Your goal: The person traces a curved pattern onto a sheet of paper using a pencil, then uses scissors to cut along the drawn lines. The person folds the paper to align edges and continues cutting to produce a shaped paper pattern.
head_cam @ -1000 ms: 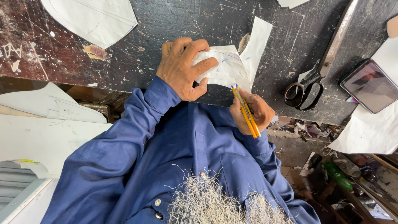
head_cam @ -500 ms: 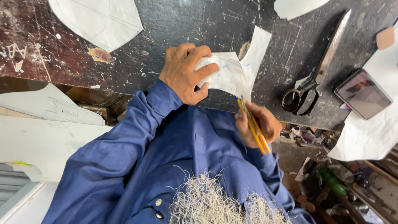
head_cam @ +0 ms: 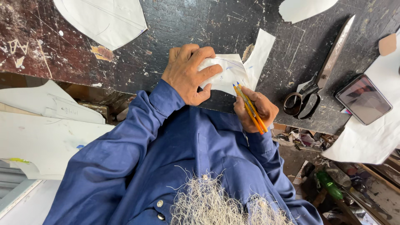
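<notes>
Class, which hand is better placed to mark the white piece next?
Right. The right hand grips the orange pens, tips at the white piece; the left hand is occupied holding that piece.

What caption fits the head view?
Left hand pins a white paper pattern while the right hand holds two orange pens.
</notes>
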A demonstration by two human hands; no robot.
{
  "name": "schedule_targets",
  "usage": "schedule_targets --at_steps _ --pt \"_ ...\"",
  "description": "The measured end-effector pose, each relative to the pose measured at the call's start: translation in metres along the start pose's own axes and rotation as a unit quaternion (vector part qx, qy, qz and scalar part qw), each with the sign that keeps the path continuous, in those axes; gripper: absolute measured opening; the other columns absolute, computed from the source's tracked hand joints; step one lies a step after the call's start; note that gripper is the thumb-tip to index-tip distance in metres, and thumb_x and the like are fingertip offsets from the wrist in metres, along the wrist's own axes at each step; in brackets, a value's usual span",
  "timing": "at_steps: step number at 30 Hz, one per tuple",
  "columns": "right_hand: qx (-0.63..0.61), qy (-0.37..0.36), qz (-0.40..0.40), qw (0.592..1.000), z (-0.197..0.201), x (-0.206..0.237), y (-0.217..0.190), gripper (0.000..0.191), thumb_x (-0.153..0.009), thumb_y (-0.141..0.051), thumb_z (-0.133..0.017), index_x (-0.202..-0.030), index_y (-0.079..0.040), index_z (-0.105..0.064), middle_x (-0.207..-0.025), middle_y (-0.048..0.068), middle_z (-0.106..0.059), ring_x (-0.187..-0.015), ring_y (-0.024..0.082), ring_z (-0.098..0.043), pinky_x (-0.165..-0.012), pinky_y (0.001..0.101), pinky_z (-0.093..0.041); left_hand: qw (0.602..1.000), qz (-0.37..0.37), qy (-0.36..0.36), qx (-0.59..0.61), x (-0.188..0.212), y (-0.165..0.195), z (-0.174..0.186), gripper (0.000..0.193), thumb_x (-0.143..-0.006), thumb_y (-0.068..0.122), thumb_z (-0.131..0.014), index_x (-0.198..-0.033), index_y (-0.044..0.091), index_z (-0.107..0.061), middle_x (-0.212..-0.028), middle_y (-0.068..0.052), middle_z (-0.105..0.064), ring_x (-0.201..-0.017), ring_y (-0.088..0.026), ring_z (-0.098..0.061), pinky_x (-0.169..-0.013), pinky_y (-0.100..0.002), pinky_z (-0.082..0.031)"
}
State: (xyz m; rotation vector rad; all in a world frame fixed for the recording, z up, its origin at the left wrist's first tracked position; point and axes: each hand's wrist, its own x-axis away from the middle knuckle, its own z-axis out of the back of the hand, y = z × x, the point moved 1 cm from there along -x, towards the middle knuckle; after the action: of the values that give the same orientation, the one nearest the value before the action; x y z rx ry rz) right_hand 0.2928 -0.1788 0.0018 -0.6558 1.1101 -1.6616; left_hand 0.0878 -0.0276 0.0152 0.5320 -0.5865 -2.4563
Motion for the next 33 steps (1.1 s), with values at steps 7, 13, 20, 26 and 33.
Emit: schedule_targets --at_steps 7,13,20,26,33 --pt "-0.004 -0.012 -0.028 1.000 0.001 -0.001 0.003 0.027 -0.089 0.002 -0.078 -0.115 0.003 -0.073 -0.093 0.010 -0.075 -0.078 0.008 -0.068 -0.071 0.0222 -0.055 1.000 0.003 -0.008 0.002 -0.001 0.000 -0.001 0.054 -0.070 0.026 -0.079 -0.123 0.022 -0.067 -0.134 -0.002 -0.051 -0.121 -0.029 -0.048 -0.096 -0.051 -0.037" --pt "-0.007 -0.010 -0.009 1.000 0.001 -0.003 0.003 0.027 -0.089 0.002 -0.079 -0.114 0.003 -0.073 -0.090 0.010 -0.074 -0.075 0.008 -0.066 -0.068 0.0215 -0.053 1.000 0.001 -0.005 -0.002 -0.001 0.000 -0.002 0.053 -0.071 0.027 -0.079 -0.123 0.023 -0.067 -0.134 -0.002 -0.051 -0.121 -0.028 -0.048 -0.097 -0.051 -0.037" --pt "-0.005 -0.011 -0.019 1.000 0.001 0.000 0.004 0.027 -0.089 0.003 -0.079 -0.115 0.002 -0.073 -0.090 0.010 -0.074 -0.074 0.007 -0.066 -0.067 0.0215 -0.052 1.000 -0.003 -0.007 -0.007 0.001 -0.002 -0.007 0.053 -0.072 0.027 -0.079 -0.124 0.023 -0.068 -0.134 -0.002 -0.050 -0.122 -0.028 -0.047 -0.096 -0.051 -0.037" --pt "0.017 -0.003 0.013 1.000 0.001 -0.004 0.001 0.023 -0.086 0.002 -0.077 -0.109 0.001 -0.074 -0.083 0.010 -0.073 -0.067 0.008 -0.063 -0.063 0.0218 -0.049 1.000 -0.002 -0.006 -0.009 0.001 -0.003 -0.006 0.053 -0.072 0.027 -0.079 -0.124 0.023 -0.068 -0.135 -0.002 -0.050 -0.122 -0.028 -0.047 -0.097 -0.051 -0.037" --pt "-0.007 -0.039 0.037 0.999 0.009 -0.018 -0.020 0.023 -0.093 0.000 -0.073 -0.116 0.003 -0.073 -0.085 0.009 -0.074 -0.078 0.011 -0.074 -0.072 0.0235 -0.060 1.000 0.008 -0.002 0.003 0.002 -0.003 -0.003 0.051 -0.074 0.028 -0.079 -0.124 0.022 -0.068 -0.137 -0.003 -0.050 -0.123 -0.029 -0.046 -0.098 -0.052 -0.037"
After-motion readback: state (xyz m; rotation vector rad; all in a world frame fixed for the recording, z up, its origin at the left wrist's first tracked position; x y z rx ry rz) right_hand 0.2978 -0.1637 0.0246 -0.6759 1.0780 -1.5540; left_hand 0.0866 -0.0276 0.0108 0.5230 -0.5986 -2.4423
